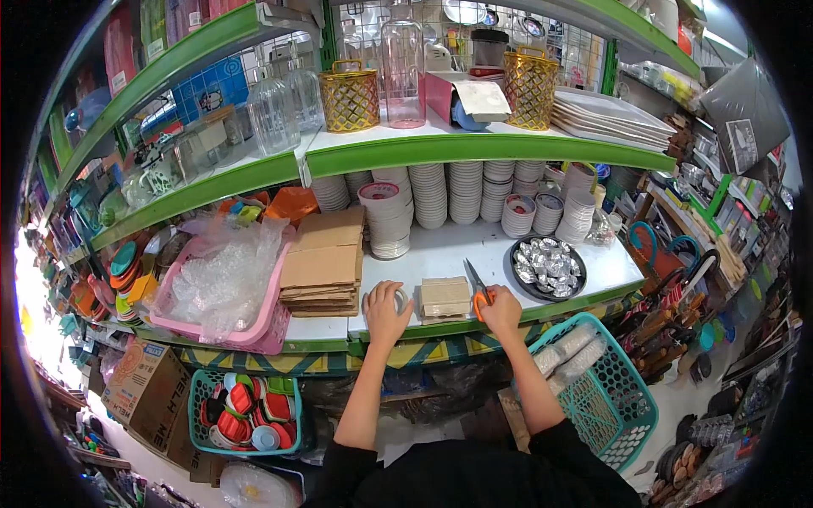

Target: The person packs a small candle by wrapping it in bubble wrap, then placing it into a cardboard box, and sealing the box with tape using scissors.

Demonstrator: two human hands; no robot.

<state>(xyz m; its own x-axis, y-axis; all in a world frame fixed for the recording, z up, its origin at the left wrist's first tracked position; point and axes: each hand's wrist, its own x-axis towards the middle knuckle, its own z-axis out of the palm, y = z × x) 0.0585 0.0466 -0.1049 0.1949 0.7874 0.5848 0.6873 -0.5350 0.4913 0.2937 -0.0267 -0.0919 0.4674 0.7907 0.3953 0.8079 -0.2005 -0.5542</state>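
Observation:
Orange-handled scissors are in my right hand, its fingers closed round the handles, with the blades pointing up and left over the white shelf. My left hand rests on the shelf edge, curled beside a roll of tape that it seems to hold. Between my two hands lies a small cardboard package. Right of the scissors, a black round tray holds several foil-wrapped pieces. Flattened cardboard pieces are stacked left of my left hand.
Stacks of white bowls line the shelf's back under a green-edged upper shelf. A pink basket with plastic wrap stands at left. Below are a teal basket at right and another basket at left.

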